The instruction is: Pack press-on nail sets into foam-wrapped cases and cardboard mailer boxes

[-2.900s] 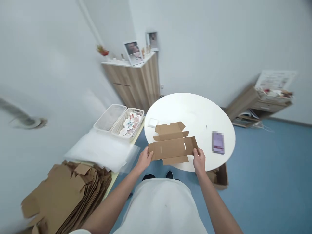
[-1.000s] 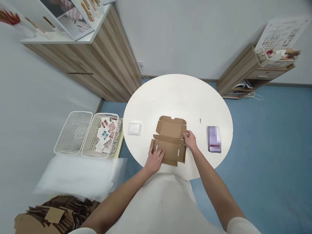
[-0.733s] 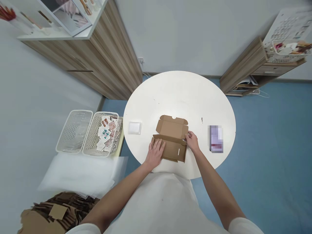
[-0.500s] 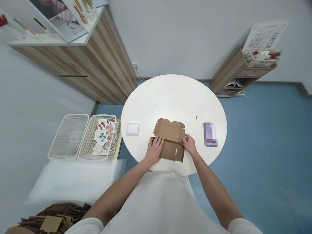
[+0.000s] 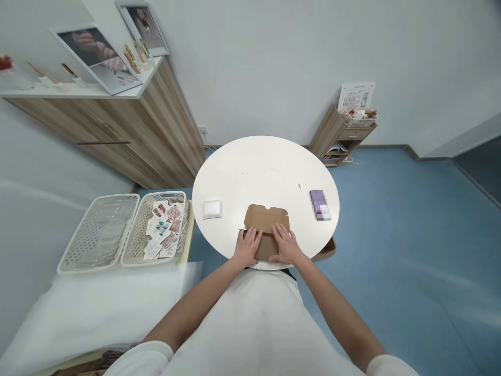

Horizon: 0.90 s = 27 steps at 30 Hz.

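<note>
A brown cardboard box [image 5: 266, 248], partly folded, lies at the near edge of the white oval table [image 5: 270, 162]. Its lid with rounded side flaps points away from me. My left hand [image 5: 247, 247] rests on the left part of the box, fingers stretched forward. On the right part lies my right hand [image 5: 286, 245], its fingers spread near the crease of the lid. Both palms cover the sides of the box, so those edges are hidden.
A small white packet [image 5: 212, 209] lies on the table's left, a blurred purple pack [image 5: 320, 204] on its right. Left of the table stand two white baskets, one holding nail-tip cards [image 5: 162, 230]. Below the table's right edge shows a brown carton [image 5: 326, 250].
My right hand has moved from the box's right corner inward onto its top, fingers now spread. My left hand stays on the box. The camera view has shifted.
</note>
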Available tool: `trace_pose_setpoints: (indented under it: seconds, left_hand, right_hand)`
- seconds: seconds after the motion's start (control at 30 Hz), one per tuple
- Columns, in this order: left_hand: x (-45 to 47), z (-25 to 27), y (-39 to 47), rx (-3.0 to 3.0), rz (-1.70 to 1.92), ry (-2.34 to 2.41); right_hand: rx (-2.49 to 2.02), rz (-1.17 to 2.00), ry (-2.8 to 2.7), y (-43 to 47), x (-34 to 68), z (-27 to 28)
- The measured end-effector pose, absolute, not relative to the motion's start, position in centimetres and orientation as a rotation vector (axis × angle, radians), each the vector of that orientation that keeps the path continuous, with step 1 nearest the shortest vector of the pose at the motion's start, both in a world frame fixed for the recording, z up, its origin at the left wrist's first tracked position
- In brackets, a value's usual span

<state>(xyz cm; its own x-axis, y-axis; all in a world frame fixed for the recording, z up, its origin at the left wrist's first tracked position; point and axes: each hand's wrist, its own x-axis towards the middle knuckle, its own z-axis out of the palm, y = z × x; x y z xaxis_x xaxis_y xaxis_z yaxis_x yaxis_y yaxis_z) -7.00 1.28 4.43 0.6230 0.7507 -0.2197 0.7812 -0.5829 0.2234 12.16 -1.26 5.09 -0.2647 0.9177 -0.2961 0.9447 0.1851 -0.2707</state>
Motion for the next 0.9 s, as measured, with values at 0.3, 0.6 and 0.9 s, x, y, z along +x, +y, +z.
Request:
trace_pose_setpoints:
  seconds: [0.3,0.6,0.9]
  left_hand:
    - [-10.8,3.7,-0.6,2.185,0.025,1.587]
    - [-13.5,2.8,0.4,1.768,0.239,1.676]
    - [-13.5,3.2,0.9,1.656,0.45,1.513]
  right_hand:
    - [1.709,-0.575,2.211,-2.2,10.2,4.6]
    - [1.721,-0.594,2.219,-2.1,10.4,4.5]
    - [1.735,-0.611,2.216,-2.1,10.3,4.4]
